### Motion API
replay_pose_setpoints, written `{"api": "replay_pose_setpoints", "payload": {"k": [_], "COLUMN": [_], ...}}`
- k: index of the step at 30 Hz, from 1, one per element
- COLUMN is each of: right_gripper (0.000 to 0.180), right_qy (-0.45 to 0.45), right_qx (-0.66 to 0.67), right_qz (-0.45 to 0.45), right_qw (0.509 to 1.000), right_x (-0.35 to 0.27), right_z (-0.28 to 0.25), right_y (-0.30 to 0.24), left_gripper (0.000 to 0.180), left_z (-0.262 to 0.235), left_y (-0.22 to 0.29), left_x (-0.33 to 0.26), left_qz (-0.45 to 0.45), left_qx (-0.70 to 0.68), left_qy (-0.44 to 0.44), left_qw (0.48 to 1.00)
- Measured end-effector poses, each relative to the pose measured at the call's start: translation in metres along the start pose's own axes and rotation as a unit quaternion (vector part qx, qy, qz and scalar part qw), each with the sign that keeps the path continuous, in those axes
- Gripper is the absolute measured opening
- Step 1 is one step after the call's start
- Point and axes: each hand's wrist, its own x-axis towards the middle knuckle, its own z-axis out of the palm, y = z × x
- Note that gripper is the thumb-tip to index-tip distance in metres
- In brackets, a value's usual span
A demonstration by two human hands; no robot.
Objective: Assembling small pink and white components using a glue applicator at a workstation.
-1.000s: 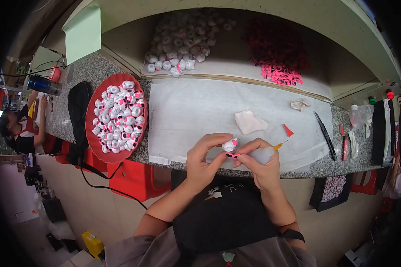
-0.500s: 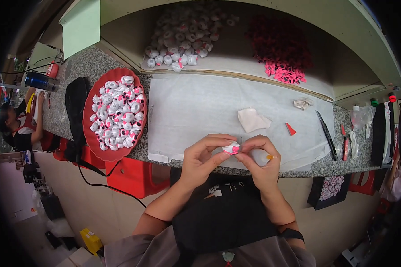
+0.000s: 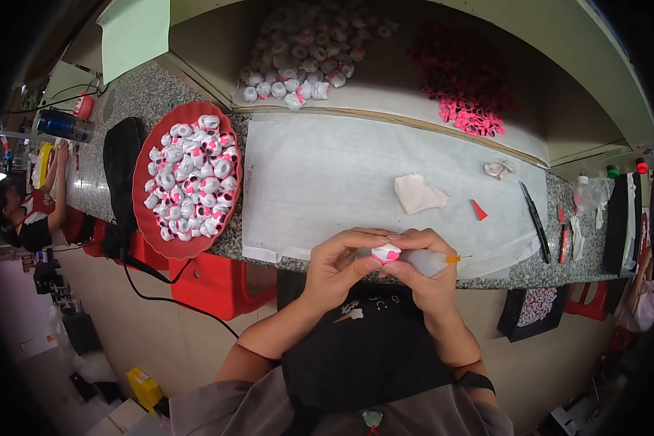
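Between my left hand (image 3: 336, 267) and my right hand (image 3: 427, 280), at the near edge of the papered bench, is a small white-and-pink figurine piece (image 3: 386, 253). Fingers and thumbs of both hands close round it, hiding much of its surface. Tucked in my right hand is a translucent squeeze bottle (image 3: 426, 261) with an orange needle tip (image 3: 453, 259) pointing right, away from the piece. A cream cloth (image 3: 420, 194) lies on the white paper (image 3: 320, 182) just beyond my hands.
A red scalloped tray (image 3: 144, 207) of similar pieces stands left. On the shelf are heaped white pieces (image 3: 298, 73) and pink parts (image 3: 472, 116). A red wedge (image 3: 478, 210), a cutter knife (image 3: 536, 221) and a red pen-like tool (image 3: 563, 240) lie right. Another person (image 3: 36, 211) works far left.
My hands have drawn closer together, with the right fingers now pressed against the piece. The bottle's needle tip has shifted slightly right and shows more clearly. The view has shifted a little.
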Motion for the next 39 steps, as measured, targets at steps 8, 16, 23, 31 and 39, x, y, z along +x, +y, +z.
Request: {"api": "replay_pose_setpoints", "payload": {"k": [8,16,23,31,39], "right_gripper": [0.022,0.019,0.020,0.020,0.023], "right_qy": [0.008,0.005,0.018,0.015,0.026], "right_qx": [-0.027,-0.034,-0.032,-0.027,-0.010], "right_qz": [-0.038,0.003,0.004,0.010,0.031], "right_qw": [0.999,0.999,0.999,0.999,0.999], "right_x": [0.000,0.002,0.001,0.004,0.006], "right_z": [0.001,0.001,0.001,0.000,-0.001], "right_y": [0.005,-0.004,0.001,0.001,0.002], "left_gripper": [0.022,0.027,0.026,0.023,0.024], "left_z": [0.004,-0.001,-0.001,-0.004,0.001], "left_y": [0.001,0.001,-0.007,-0.005,0.000], "left_x": [0.000,0.001,-0.002,0.001,0.005], "left_qz": [0.014,-0.004,0.031,-0.025,-0.024], "left_qx": [0.015,0.072,0.081,-0.010,0.012], "left_qy": [0.014,0.029,0.048,0.036,0.041], "left_qw": [1.000,0.997,0.995,0.999,0.999]}}
